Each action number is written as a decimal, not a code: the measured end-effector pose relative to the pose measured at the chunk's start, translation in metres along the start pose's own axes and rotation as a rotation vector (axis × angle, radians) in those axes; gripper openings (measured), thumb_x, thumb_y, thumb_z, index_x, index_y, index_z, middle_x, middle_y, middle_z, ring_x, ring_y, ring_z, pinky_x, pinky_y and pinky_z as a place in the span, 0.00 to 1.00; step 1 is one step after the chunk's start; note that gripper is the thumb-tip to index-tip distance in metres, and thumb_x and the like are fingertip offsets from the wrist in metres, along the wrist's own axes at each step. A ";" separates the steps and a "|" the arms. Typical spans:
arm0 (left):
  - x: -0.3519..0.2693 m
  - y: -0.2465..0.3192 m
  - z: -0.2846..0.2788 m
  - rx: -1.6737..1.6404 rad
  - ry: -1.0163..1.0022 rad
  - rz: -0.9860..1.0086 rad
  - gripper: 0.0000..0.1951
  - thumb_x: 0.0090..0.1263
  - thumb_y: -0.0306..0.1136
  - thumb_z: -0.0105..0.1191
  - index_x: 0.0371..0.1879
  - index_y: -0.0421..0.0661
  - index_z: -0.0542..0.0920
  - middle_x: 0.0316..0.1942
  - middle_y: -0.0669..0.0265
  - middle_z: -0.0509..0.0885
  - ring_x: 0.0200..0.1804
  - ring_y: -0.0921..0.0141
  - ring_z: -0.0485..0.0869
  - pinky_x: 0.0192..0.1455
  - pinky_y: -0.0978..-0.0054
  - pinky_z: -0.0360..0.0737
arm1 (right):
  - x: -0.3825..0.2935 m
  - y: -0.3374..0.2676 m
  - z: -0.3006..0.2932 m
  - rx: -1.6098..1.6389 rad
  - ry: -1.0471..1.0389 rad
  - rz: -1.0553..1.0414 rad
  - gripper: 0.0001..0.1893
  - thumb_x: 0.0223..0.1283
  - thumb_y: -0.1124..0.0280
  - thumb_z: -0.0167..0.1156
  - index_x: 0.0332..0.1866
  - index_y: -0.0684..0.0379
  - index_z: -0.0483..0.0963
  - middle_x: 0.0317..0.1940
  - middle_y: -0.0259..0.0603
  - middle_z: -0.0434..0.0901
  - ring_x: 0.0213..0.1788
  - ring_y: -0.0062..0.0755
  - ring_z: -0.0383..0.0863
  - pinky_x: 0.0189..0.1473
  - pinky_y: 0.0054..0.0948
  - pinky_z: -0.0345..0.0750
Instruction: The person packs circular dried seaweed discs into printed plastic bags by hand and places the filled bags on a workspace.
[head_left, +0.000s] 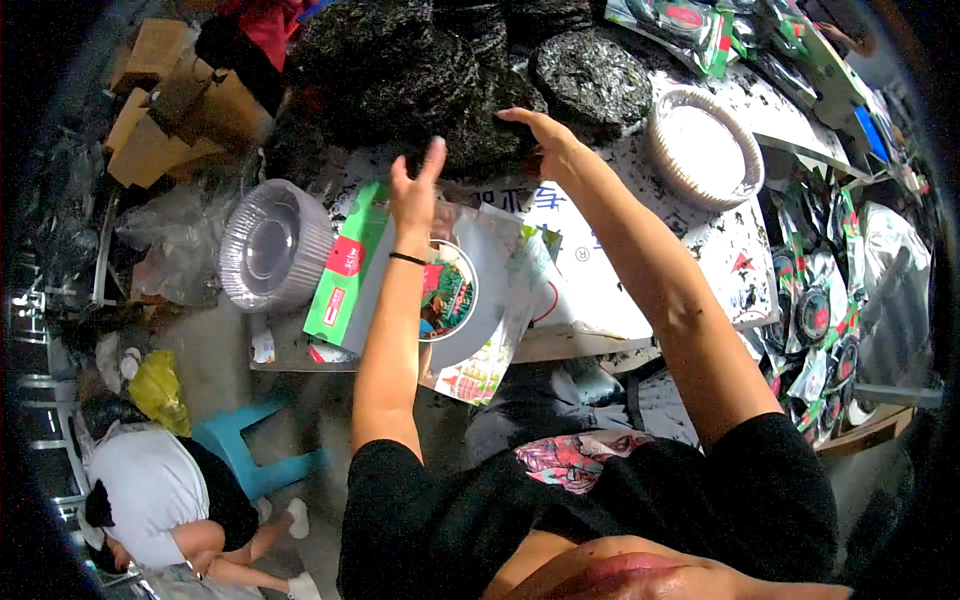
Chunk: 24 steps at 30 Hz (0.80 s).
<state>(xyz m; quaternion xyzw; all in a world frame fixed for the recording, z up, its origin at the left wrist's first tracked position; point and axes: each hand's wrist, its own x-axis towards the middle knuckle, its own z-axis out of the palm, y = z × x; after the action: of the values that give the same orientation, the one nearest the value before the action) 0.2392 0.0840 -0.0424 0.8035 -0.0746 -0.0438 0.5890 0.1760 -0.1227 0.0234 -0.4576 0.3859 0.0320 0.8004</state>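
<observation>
My left hand (415, 191) is raised over the near side of a big heap of dark, shiny dried seaweed (405, 82), fingers apart and holding nothing. Under its wrist lies a printed plastic pouch (480, 330) with a green header. My right hand (544, 139) reaches to the heap's right part, thumb and palm spread; its fingers are partly hidden, so whether it touches the seaweed is unclear. Beyond it rests a round seaweed cake (592, 79). A stack of clear fluted plastic trays (277, 244) stands left of the pouch, another round tray stack (705, 150) at the right.
Filled packets (814, 315) crowd the right side, with more (682, 26) at the top right. Cardboard boxes (180, 112) lie at the upper left. On the floor are a blue plastic stool (255, 450) and a yellow bag (159, 390). A person (150, 491) crouches at the lower left.
</observation>
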 end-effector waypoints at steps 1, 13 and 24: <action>0.010 0.012 -0.006 -0.308 -0.062 -0.063 0.53 0.62 0.71 0.61 0.74 0.36 0.66 0.73 0.50 0.71 0.74 0.55 0.69 0.75 0.60 0.66 | -0.004 0.000 -0.005 0.053 -0.073 -0.002 0.25 0.58 0.60 0.72 0.56 0.63 0.78 0.55 0.47 0.84 0.56 0.48 0.84 0.59 0.58 0.80; 0.094 0.035 -0.021 -0.823 -0.083 -0.347 0.25 0.54 0.54 0.74 0.49 0.58 0.85 0.47 0.70 0.86 0.49 0.66 0.81 0.44 0.60 0.74 | 0.023 0.013 -0.027 -0.611 0.191 -0.271 0.53 0.49 0.33 0.72 0.62 0.78 0.72 0.59 0.60 0.78 0.59 0.60 0.79 0.60 0.51 0.76; 0.209 0.123 -0.057 -0.545 0.121 -0.201 0.60 0.60 0.70 0.60 0.83 0.48 0.44 0.85 0.55 0.39 0.84 0.50 0.36 0.81 0.41 0.36 | 0.083 -0.125 0.122 -0.450 0.110 -0.791 0.38 0.55 0.33 0.68 0.47 0.67 0.82 0.52 0.58 0.83 0.55 0.49 0.83 0.58 0.48 0.78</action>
<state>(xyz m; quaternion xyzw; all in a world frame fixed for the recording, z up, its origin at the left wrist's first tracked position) 0.4453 0.0659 0.0956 0.6204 0.0548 -0.0724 0.7790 0.3567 -0.1281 0.0928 -0.7331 0.2068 -0.2174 0.6103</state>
